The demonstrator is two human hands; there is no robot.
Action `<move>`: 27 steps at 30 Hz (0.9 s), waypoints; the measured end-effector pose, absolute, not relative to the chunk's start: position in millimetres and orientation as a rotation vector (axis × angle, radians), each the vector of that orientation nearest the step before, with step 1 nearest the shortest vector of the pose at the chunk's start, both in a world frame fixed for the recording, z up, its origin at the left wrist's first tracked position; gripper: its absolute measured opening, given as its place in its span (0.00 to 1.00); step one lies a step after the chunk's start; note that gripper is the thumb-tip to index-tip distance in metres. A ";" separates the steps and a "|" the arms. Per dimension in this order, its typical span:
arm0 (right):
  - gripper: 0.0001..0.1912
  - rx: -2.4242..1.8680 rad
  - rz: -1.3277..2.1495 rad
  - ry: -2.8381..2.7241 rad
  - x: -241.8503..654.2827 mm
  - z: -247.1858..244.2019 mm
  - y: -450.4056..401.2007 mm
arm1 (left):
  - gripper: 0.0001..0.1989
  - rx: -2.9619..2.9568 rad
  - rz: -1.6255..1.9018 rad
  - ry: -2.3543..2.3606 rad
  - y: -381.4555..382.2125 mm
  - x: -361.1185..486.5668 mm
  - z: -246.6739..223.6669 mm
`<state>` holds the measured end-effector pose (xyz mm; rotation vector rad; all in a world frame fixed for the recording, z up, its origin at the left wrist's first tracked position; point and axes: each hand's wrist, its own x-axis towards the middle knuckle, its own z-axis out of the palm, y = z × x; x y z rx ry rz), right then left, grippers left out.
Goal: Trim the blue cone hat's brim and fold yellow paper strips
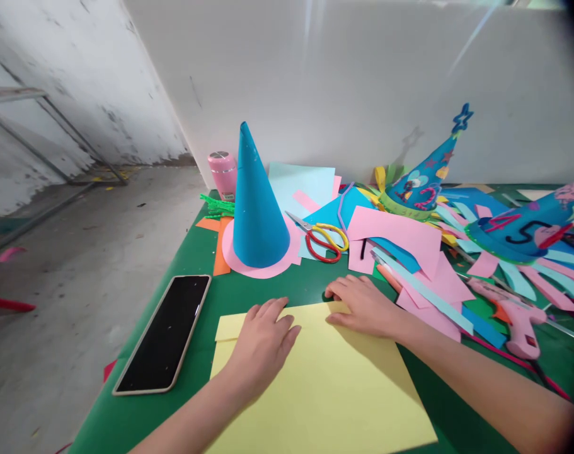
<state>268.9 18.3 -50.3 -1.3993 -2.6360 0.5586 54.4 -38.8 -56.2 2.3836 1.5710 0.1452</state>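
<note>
A sheet of yellow paper (324, 384) lies on the green table in front of me, with a narrow folded strip along its far left edge. My left hand (265, 337) rests on the sheet near that far edge, fingers spread and slightly bent. At the far right corner, my right hand (365, 306) lies with its fingers bent over the edge and its thumb apart on the paper. Just beyond the hands stands a blue paper cone (261, 208) on a round pink paper base (256, 271). Scissors (324, 243) with red and yellow handles lie beside the cone.
A phone (166, 334) lies left, near the table's edge. Behind the cone stand a pink bottle (223, 173) and green pipe cleaners (215, 207). To the right are pink paper scraps (395, 230), a pink glue gun (508, 309) and two decorated party hats, one upright (421, 180), one tilted (527, 224).
</note>
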 end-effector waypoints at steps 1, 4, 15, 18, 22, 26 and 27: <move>0.12 -1.394 0.588 -2.651 268.8 -49.7 19.6 | 0.17 2.373 0.149 1.574 -36.0 54.5 -55.1; 0.12 -1.366 0.656 -2.674 270.1 -46.5 20.6 | 0.15 2.349 0.167 1.565 -24.3 57.2 -46.3; 0.10 -1.219 0.774 -2.664 265.6 -5.8 4.0 | 0.12 2.300 0.054 1.099 7.1 79.1 4.2; 0.11 -1.169 0.826 -2.670 263.9 1.3 2.5 | 0.12 2.246 0.030 1.042 6.1 70.4 13.3; 0.11 -1.148 0.983 -2.623 273.6 8.0 3.8 | 0.12 2.166 -0.015 1.042 5.2 45.5 23.5; 0.13 -1.195 1.256 -2.515 287.2 13.4 5.5 | 0.12 2.096 -0.055 1.083 5.3 16.8 32.6; 0.14 -1.199 1.304 -2.500 289.8 14.0 5.9 | 0.12 2.081 -0.065 1.090 5.0 10.5 34.9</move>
